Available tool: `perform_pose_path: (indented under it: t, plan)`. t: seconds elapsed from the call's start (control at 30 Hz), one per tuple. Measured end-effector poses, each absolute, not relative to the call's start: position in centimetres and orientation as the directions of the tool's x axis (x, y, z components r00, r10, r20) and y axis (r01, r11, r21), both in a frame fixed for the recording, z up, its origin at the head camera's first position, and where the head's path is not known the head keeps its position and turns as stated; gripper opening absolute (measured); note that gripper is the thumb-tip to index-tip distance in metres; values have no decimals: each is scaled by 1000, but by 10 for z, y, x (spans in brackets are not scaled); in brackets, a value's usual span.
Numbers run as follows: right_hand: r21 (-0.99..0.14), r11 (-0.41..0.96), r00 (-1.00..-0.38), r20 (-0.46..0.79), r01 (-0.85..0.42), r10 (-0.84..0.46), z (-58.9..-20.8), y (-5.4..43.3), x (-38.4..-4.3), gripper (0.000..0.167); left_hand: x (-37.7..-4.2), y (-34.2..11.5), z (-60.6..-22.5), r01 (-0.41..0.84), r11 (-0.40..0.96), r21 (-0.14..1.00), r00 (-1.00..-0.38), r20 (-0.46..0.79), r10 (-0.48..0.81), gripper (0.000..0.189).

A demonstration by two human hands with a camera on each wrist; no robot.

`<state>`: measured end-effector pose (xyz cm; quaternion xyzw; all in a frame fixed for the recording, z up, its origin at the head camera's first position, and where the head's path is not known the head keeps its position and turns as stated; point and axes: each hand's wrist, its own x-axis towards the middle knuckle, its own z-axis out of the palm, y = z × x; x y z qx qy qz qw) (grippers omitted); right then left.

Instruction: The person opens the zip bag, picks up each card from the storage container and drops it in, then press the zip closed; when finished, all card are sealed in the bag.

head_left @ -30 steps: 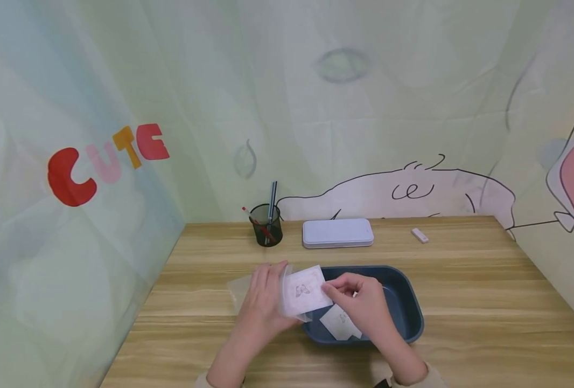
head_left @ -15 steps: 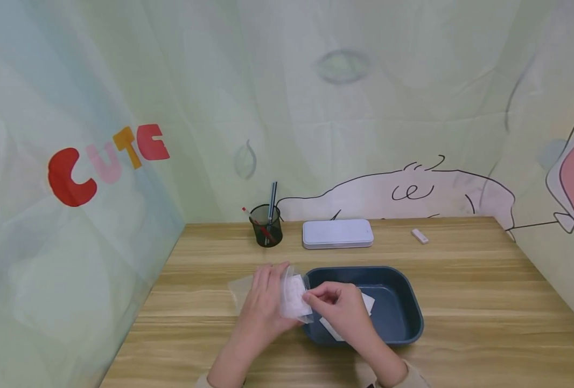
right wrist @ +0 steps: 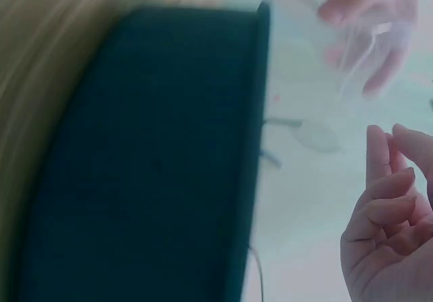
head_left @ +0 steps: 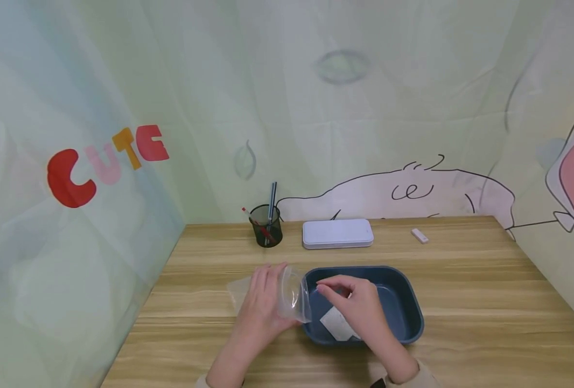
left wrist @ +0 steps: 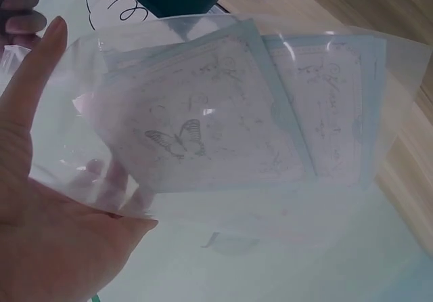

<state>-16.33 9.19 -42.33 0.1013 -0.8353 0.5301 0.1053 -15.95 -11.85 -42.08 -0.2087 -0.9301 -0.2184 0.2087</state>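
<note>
A clear plastic bag (head_left: 294, 299) is in the grip of my left hand (head_left: 263, 302), left of the dark blue tray. Its mouth gapes toward the right hand. Seen from the left wrist, the bag (left wrist: 237, 210) contains square paper cards with pale blue edges; one card (left wrist: 196, 122) bears a butterfly print. My right hand (head_left: 359, 304) hovers above the tray (head_left: 417, 307), curled, thumb against fingertips. Nothing shows between those fingertips in the right wrist view, where the right hand (right wrist: 389, 227) appears at the lower right. Partly hidden beneath it, white paper pieces (head_left: 336, 324) lie inside the tray.
Along the back of the wooden table (head_left: 485, 280) stand a black mesh pen cup (head_left: 266, 229) with pens, a white case (head_left: 337, 234) and a small white eraser-like block (head_left: 420, 236). A printed curtain (head_left: 287, 108) hangs behind and at both sides.
The butterfly card has gone from the right hand's pinch into the bag, out of sight in the head view. The right hand has drawn back to the right; the left stays put.
</note>
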Motion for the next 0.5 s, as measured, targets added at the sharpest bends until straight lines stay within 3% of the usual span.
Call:
perform_pose_path:
  t: [0.27,0.5]
  plan:
    - [-569,802,-948,318,-181,12,-436,125,-171,13,-159,-121,-423,480,819,314,-824,483,298,117]
    - [-463,884,-992,122,-70,-15,-449,140,-176,24,-160,-122,-424,504,814,289,-798,515,311,117]
